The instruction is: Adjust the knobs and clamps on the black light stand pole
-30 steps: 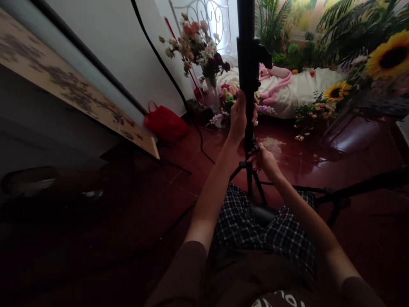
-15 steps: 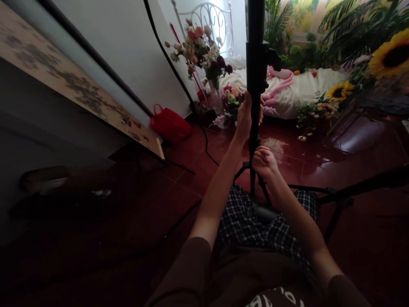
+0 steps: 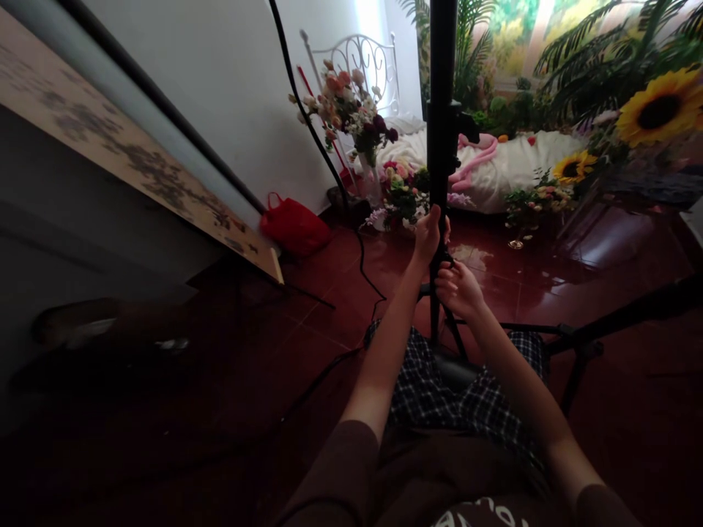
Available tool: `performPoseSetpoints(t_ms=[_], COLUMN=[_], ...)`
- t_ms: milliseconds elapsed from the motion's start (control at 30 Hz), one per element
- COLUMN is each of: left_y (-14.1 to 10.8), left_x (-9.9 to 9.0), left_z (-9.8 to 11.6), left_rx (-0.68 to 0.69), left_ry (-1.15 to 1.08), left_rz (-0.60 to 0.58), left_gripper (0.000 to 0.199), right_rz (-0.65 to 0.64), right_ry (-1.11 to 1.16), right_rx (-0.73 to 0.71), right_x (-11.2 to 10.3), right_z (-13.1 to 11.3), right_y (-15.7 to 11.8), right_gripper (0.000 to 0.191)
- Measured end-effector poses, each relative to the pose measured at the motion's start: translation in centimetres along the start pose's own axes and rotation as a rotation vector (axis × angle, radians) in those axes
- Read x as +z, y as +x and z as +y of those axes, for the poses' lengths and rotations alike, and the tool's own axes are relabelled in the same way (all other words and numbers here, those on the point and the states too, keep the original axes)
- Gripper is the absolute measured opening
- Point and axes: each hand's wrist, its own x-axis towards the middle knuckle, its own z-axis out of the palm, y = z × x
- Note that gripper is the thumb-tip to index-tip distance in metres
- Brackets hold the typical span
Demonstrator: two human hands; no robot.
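A black tripod stand rises upright in front of my lap, its legs spreading low between my knees. My left hand is wrapped round the pole, thumb up along its near side. Just below it, my right hand has its fingers curled in a pinch against a small dark knob on the pole's right side. Higher up, a clamp with a dark lever sticks out to the right. Shadow and my fingers hide most of the knob.
A black cable hangs down on the left and runs over the red floor. A scroll picture leans beside a red bag. Flower vases, a white-draped bed and sunflowers stand beyond. Another stand's leg lies right.
My left hand has slid lower down the pole. My right hand has shifted slightly down, its fingers now at the knob. The view has tilted a little upward.
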Motion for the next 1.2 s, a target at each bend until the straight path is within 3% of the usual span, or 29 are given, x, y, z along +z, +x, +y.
performPoseSetpoints(t_ms=[100, 200, 333, 467, 767, 1200], left_y=[-0.1, -0.4, -1.1, -1.8, -1.4, -0.1], left_x=[-0.2, -0.6, -1.1, -1.3, -1.1, -1.3], left_z=[0.0, 0.1, 0.7, 1.2, 1.3, 0.9], left_rx=[0.018, 0.027, 0.012, -0.003, -0.044, -0.036], left_ry=[-0.011, -0.026, -0.041, -0.038, -0.051, -0.046], left_rz=[-0.007, 0.017, 0.069, 0.054, 0.077, 0.093], left_gripper=[0.075, 0.074, 0.073, 0.074, 0.073, 0.07], right_rz=[0.112, 0.222, 0.241, 0.3, 0.383, 0.371], right_ry=[-0.321, -0.725, -1.222, -1.548, -1.936, -2.015], right_rx=[-0.002, -0.197, -0.502, -0.594, -0.601, -0.579], right_x=[-1.0, -2.3, -3.2, -2.7, -2.0, -1.4], right_z=[0.3, 0.7, 0.8, 0.5, -0.2, -1.1], right_y=[0.3, 0.8, 0.7, 0.5, 1.2, 2.3], right_gripper=[0.038, 0.039, 0.046, 0.045, 0.048, 0.048])
